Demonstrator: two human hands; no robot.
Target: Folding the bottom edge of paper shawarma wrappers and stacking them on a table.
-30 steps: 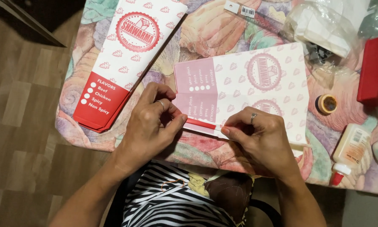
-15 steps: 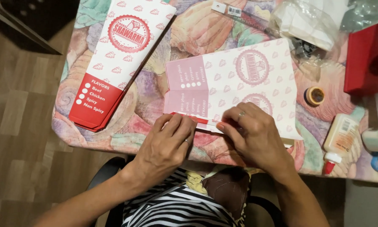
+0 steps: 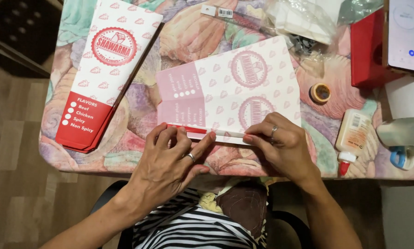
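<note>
**Pressing down the bottom flap of a paper sleeve**

My left hand [image 3: 172, 154] lies flat with fingers spread, fingertips pressing on the folded strip [image 3: 207, 133] along the near edge of the pink-and-white paper sleeve [image 3: 230, 92], which sits in the middle of the frame on the flowery tablecloth [image 3: 193, 37]. My right hand [image 3: 280, 145] presses the same strip from the other end, fingers close together and bent over the edge; neither hand pinches anything, both bear down. I judge the step in hand to be flattening this narrow flap onto the sheet, probably so that it sticks. The next move, as I read it, calls for even pressure slid along the whole strip, keeping the fold straight so the flap does not lift or skew.

A stack of finished sleeves [image 3: 103, 74] with red ends lies in the upper left. A glue bottle [image 3: 352, 136] lies to the right of my right hand, a roll of tape [image 3: 320, 92] above it, and a phone [image 3: 406, 34] on a red box [image 3: 367, 50] in the upper right.
</note>
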